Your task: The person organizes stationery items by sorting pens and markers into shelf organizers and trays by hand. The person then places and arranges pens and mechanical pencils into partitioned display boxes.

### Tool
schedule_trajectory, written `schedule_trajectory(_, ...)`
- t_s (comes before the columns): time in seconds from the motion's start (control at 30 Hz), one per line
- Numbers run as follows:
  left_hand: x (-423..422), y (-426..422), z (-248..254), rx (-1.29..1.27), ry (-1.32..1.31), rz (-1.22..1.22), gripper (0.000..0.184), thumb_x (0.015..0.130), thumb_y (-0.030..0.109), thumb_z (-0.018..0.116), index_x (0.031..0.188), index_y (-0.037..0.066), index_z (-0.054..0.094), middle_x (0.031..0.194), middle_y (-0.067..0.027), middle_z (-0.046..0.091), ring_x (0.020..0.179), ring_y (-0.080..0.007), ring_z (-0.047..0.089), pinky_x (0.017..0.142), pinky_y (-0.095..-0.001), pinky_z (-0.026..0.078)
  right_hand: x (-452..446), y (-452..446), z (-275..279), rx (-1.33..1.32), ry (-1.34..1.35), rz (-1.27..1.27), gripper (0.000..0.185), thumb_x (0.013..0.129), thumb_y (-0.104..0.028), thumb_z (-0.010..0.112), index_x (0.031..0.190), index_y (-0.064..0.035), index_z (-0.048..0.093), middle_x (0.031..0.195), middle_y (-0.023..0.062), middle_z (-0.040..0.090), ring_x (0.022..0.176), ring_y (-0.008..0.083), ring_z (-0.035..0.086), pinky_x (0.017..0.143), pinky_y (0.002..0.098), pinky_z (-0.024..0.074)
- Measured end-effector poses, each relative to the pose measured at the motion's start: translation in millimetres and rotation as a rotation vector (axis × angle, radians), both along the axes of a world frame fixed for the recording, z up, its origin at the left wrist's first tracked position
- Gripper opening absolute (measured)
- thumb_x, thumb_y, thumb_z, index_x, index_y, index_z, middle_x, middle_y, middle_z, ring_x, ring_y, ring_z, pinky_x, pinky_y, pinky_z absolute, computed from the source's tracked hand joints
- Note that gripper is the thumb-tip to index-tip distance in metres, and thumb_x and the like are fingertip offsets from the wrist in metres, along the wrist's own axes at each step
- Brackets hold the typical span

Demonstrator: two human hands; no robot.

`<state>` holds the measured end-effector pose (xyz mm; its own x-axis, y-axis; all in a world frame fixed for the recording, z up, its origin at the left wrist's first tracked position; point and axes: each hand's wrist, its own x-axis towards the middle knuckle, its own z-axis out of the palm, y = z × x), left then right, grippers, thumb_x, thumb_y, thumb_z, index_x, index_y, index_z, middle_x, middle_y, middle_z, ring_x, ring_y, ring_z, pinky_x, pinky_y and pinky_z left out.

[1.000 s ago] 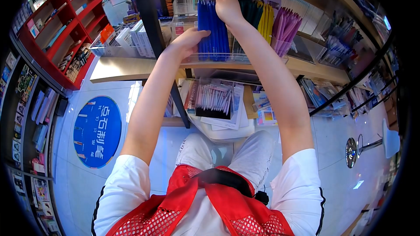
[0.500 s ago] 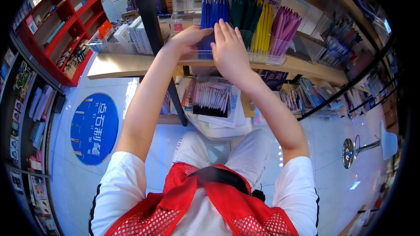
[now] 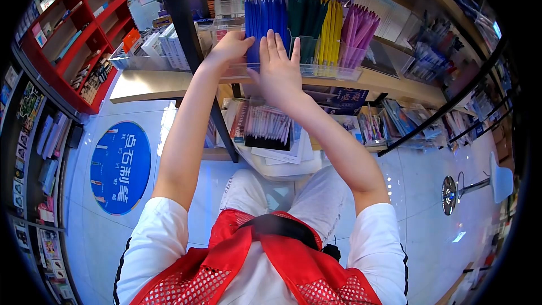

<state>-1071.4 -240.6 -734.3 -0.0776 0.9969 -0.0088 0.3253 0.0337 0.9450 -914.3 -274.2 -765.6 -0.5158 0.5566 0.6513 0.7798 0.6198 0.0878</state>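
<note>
I'm seeing the blue pens (image 3: 265, 14) standing upright in the clear tray (image 3: 339, 72) on the shelf (image 3: 152, 86), with green pens (image 3: 305, 14), yellow pens (image 3: 330, 34) and pink pens (image 3: 359, 22) standing alongside. I'm judging the colours already sorted; what is left isn't showing. My left hand (image 3: 230, 49) is resting beside the blue pens, its grip hidden; my right hand (image 3: 278, 73) is lying flat before them, fingers spread, holding nothing.

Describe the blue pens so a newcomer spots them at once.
Right of the red bookcase, a wooden shelf bears a clear tray. The blue pens stand upright as its leftmost bunch. Green pens come next on the right; no other bunch there is blue.
</note>
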Motion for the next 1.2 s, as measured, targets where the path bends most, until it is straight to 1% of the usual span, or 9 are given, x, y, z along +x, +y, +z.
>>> schedule_trajectory(0.13,7.6,-10.6,11.7,0.009,0.124,0.056,0.035,0.091,0.025,0.053,0.107,-0.005,0.059,0.093,-0.0126,0.065,0.081,-0.0167,0.063,0.073,-0.0302,0.051,-13.5,-1.5,-5.7,-0.027,0.067,-0.027,0.081,0.081,-0.04,0.06,0.135,0.0098,0.026,0.142,0.0298,0.026,0.136,0.0363,0.023,0.108,0.059,0.0044)
schedule_trajectory(0.3,6.8,-4.0,2.0,0.083,-0.056,0.006,0.036,0.089,0.026,0.057,0.11,-0.004,0.059,0.095,-0.012,0.066,0.083,-0.0155,0.063,0.072,-0.0278,0.051,-29.7,-6.4,-4.3,-0.009,0.132,-0.097,0.083,0.078,-0.039,0.063,0.131,0.0148,0.027,0.137,0.0351,0.028,0.133,0.042,0.026,0.108,0.0584,0.0054)
schedule_trajectory(0.43,7.8,-0.3,0.9,0.106,-0.129,-0.056,0.036,0.087,0.024,0.06,0.11,-0.004,0.059,0.096,-0.0132,0.066,0.082,-0.0156,0.064,0.069,-0.0273,0.051,-37.2,-8.9,-2.9,-0.021,0.196,-0.09,0.079,0.078,-0.034,0.06,0.128,0.0181,0.028,0.132,0.0378,0.033,0.127,0.0441,0.033,0.108,0.0556,0.0145)
schedule_trajectory(0.6,14.0,-5.6,11.2,0.056,-0.11,0.022,0.038,0.084,0.023,0.065,0.106,-0.007,0.059,0.094,-0.0142,0.066,0.08,-0.0155,0.064,0.067,-0.0278,0.052,-48.3,-0.8,4.8,-0.063,0.338,-0.078,0.075,0.077,-0.028,0.057,0.126,0.0205,0.028,0.129,0.0386,0.036,0.123,0.0454,0.037,0.105,0.0536,0.0254)
schedule_trajectory(0.8,12.6,-9.7,9.8,0.098,-0.138,0.044,0.042,0.08,0.025,0.069,0.104,-0.008,0.06,0.093,-0.0148,0.066,0.079,-0.0162,0.065,0.068,-0.0276,0.052,-40.0,-11.3,0.8,-0.122,0.261,-0.093,0.079,0.077,-0.031,0.058,0.129,0.0189,0.026,0.133,0.0383,0.031,0.127,0.045,0.033,0.106,0.0531,0.0228)
schedule_trajectory(0.9,9.3,0.1,1.3,0.159,-0.053,0.085,0.041,0.078,0.025,0.071,0.101,-0.007,0.062,0.091,-0.0148,0.067,0.077,-0.0159,0.065,0.069,-0.0279,0.053,-34.7,-12.9,1.9,-0.024,0.252,-0.075,0.084,0.079,-0.037,0.06,0.132,0.018,0.023,0.136,0.0383,0.025,0.131,0.0451,0.026,0.108,0.0513,0.0189)
schedule_trajectory(1.0,10.8,-6.5,6.8,0.199,-0.02,0.106,0.039,0.076,0.024,0.072,0.098,-0.006,0.063,0.089,-0.0147,0.067,0.074,-0.0161,0.065,0.069,-0.0284,0.053,-33.4,-6.3,2.4,-0.045,0.256,-0.136,0.088,0.08,-0.044,0.059,0.132,0.0179,0.023,0.14,0.0368,0.019,0.135,0.0431,0.019,0.111,0.0459,0.014)
schedule_trajectory(1.1,6.7,-1.5,4.0,0.225,0.081,0.167,0.038,0.075,0.024,0.073,0.096,-0.006,0.064,0.087,-0.0147,0.068,0.072,-0.0164,0.066,0.068,-0.0283,0.053,-33.6,-3.9,2.2,-0.115,0.27,-0.093,0.09,0.08,-0.045,0.059,0.132,0.0184,0.023,0.14,0.0372,0.02,0.134,0.0434,0.018,0.111,0.0448,0.0144)
schedule_trajectory(1.2,-0.1,2.2,3.7,0.254,0.183,0.225,0.037,0.075,0.023,0.073,0.096,-0.006,0.065,0.086,-0.0145,0.068,0.071,-0.0161,0.066,0.066,-0.028,0.053,-34.0,-1.9,1.8,-0.126,0.216,-0.065,0.086,0.085,-0.044,0.054,0.132,0.0187,0.02,0.138,0.0389,0.02,0.133,0.0461,0.02,0.111,0.0464,0.0152)
